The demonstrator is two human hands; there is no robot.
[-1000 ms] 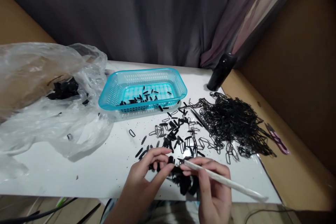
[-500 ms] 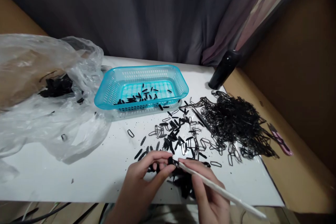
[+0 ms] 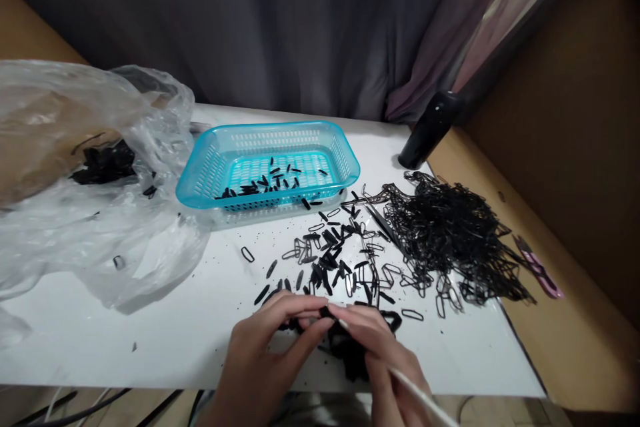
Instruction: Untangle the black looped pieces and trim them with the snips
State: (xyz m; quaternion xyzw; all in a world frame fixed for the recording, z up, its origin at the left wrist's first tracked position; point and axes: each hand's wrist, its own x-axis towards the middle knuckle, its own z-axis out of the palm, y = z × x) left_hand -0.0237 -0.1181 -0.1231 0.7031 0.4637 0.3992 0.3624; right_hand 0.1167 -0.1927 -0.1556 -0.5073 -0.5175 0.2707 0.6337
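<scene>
My left hand is closed, pinching a small black piece between thumb and forefinger. Beside it, the fingertips of my right hand meet the same piece. A slender white stick-like tool lies in the grip of my right hand, its rear end sloping down to the right; its tip is hidden by the fingers. Under both hands is a heap of black material, partly covered. Just beyond the fingers, small black oblong pieces and thin black loops lie scattered over the white tabletop.
A blue basket holding several black pieces stands behind the hands. Clear plastic bags cover the left side. At right are a tangled black pile, pink-handled scissors and a black cylinder. Tweezers lie beside the pile.
The white tool has swung down and back in my right hand, and its tip has left the black piece. My right fingertips have moved in to the piece.
</scene>
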